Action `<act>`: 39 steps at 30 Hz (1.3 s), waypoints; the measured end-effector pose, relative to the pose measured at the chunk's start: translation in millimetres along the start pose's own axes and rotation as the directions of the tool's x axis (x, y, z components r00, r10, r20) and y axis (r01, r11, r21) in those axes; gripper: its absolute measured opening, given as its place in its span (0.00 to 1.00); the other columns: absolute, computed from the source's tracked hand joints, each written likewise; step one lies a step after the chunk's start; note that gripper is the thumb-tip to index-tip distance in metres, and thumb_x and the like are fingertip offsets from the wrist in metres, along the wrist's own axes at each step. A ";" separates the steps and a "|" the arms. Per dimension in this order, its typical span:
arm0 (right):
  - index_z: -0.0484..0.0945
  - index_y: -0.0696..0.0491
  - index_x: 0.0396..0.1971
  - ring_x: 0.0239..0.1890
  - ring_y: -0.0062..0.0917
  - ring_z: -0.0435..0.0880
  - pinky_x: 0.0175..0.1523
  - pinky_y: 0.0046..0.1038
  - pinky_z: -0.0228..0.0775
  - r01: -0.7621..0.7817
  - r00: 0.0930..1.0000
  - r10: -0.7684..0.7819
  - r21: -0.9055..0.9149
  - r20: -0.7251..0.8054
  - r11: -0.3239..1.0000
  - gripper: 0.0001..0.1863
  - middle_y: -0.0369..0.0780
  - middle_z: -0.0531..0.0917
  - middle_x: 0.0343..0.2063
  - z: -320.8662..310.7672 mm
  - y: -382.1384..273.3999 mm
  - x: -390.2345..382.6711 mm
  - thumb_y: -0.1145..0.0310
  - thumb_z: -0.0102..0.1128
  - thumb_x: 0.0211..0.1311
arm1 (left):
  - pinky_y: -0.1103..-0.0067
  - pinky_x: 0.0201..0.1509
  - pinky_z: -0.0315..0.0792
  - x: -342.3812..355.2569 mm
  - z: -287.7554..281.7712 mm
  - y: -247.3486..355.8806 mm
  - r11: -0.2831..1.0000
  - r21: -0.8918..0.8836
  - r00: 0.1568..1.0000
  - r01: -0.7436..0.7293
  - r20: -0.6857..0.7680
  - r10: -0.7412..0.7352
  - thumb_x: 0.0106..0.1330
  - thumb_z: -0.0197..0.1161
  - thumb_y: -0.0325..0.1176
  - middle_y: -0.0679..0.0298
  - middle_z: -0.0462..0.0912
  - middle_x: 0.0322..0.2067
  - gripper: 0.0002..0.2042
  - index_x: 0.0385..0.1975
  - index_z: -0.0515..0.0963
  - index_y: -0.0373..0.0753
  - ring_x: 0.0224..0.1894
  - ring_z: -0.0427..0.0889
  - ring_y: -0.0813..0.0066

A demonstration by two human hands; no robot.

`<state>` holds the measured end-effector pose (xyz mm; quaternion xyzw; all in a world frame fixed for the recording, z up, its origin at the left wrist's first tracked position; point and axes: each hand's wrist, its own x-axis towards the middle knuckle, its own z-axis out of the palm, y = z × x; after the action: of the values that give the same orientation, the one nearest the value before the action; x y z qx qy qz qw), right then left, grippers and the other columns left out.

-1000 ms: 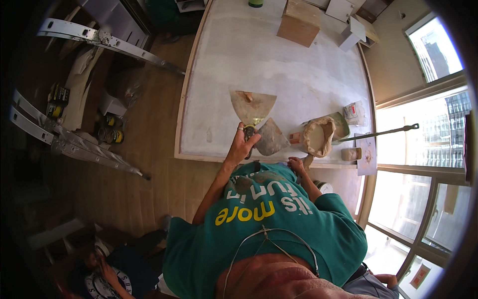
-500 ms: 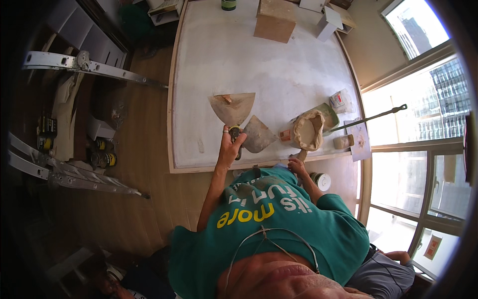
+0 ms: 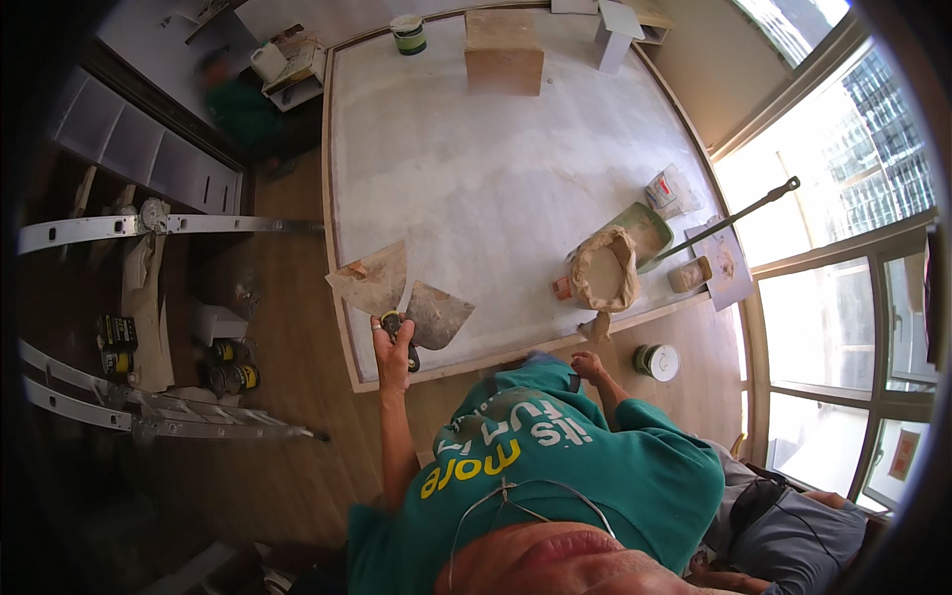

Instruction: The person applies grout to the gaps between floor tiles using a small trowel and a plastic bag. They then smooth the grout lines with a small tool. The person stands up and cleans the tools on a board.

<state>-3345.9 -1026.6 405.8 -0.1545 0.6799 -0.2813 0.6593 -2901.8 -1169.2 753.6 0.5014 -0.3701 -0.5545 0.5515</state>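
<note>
My left hand [image 3: 392,352] is closed around the handles of two wide putty knives over the near left corner of a large whitish panel [image 3: 476,178] with a wooden rim. One putty knife [image 3: 377,281] has a pale blade with a brownish smear; the other blade [image 3: 439,315] is grey and stained, angled right. My right hand [image 3: 587,367] is by my shirt, just off the panel's near edge, its fingers curled; whatever may be inside them is hidden. Close beyond it stands an open tan bag [image 3: 605,276] with a rolled rim and pale contents.
Beside the bag are a green container [image 3: 643,230] with a long-handled tool [image 3: 739,220], a plastic packet [image 3: 671,191] and a small tub [image 3: 690,275]. A wooden box [image 3: 504,69] and bucket [image 3: 408,38] stand far back. A ladder [image 3: 238,225] is left; people appear far left and lower right.
My left hand and the putty knives have shifted left and nearer, the blades tilting left. The view has turned, showing a person at far left. My right hand has drawn back from the panel's edge.
</note>
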 end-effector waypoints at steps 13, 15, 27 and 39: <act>0.78 0.54 0.57 0.30 0.23 0.83 0.30 0.24 0.75 0.069 0.939 -0.089 0.070 0.332 0.995 0.19 0.38 0.84 0.34 -31.6 -95.2 124.8 0.69 0.59 0.68 | 0.85 0.48 0.68 -23.6 119.7 -38.8 0.997 -0.065 0.991 -0.038 -0.129 0.029 0.69 0.70 0.33 0.70 0.71 0.42 0.20 0.53 0.67 0.42 0.42 0.70 0.83; 0.78 0.55 0.56 0.29 0.22 0.82 0.30 0.23 0.73 0.124 0.936 -0.120 0.008 0.331 0.992 0.18 0.37 0.84 0.33 -36.6 -118.3 129.9 0.69 0.59 0.67 | 0.85 0.48 0.68 -26.2 133.9 -34.8 0.999 -0.037 0.991 -0.023 -0.136 0.018 0.69 0.70 0.33 0.71 0.70 0.41 0.19 0.53 0.67 0.42 0.42 0.70 0.84; 0.77 0.58 0.54 0.27 0.21 0.80 0.27 0.21 0.69 0.073 0.956 -0.067 -0.011 0.286 0.997 0.18 0.36 0.81 0.30 -56.5 -123.5 111.4 0.70 0.61 0.66 | 0.84 0.54 0.68 -23.4 169.8 -62.2 0.997 -0.079 0.992 0.004 -0.124 -0.014 0.71 0.67 0.29 0.71 0.72 0.44 0.21 0.60 0.67 0.42 0.46 0.72 0.83; 0.72 0.48 0.69 0.48 0.29 0.85 0.51 0.31 0.78 0.126 0.731 0.045 -0.200 0.681 0.972 0.26 0.39 0.83 0.55 10.3 -189.2 100.8 0.57 0.55 0.75 | 0.88 0.44 0.67 15.8 178.1 -30.6 1.000 -0.014 1.000 -0.015 0.015 0.015 0.69 0.71 0.36 0.71 0.71 0.41 0.19 0.51 0.68 0.41 0.40 0.69 0.86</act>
<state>-3374.5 -1237.3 435.4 -0.3374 0.4157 -0.1382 0.8332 -3079.2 -1206.5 761.5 0.4908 -0.3740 -0.5565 0.5563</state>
